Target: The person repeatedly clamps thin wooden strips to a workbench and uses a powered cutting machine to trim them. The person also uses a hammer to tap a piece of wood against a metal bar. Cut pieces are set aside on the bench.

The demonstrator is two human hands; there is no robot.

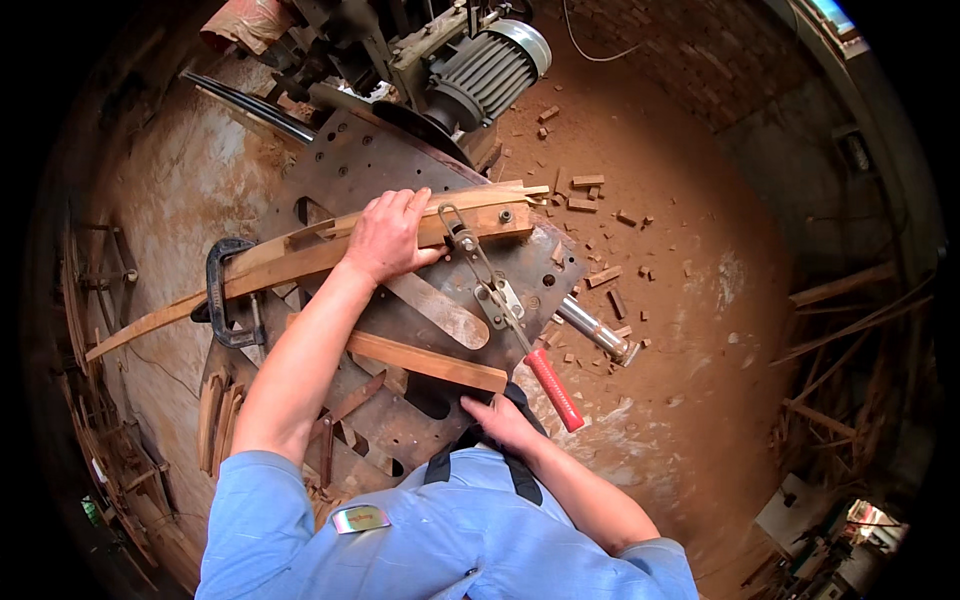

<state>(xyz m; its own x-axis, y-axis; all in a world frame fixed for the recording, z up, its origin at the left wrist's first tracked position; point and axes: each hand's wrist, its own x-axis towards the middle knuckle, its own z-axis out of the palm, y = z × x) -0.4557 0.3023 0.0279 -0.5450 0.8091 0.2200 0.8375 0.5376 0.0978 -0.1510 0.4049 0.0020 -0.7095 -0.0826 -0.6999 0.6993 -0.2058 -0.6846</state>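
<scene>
My left hand (388, 238) is wrapped over a long wooden strip (465, 203) lying along a thicker, curved wooden bar (285, 262) on the steel machine table. Its fingers reach over the far side and the thumb lies on the near side. Just right of this hand, a metal toggle clamp (487, 275) with a red handle (553, 388) is mounted on the bar's end area. My right hand (503, 422) is low by my waist, close to the end of a loose wooden piece (430, 360); its fingers are mostly hidden.
A black C-clamp (225, 295) grips the bar at left. Beyond the table stand an electric motor (490, 75) and a dark round disc (425, 130). Wood offcuts (583, 205) litter the dusty floor at right. Several short wood pieces (218, 420) stand at the table's left edge.
</scene>
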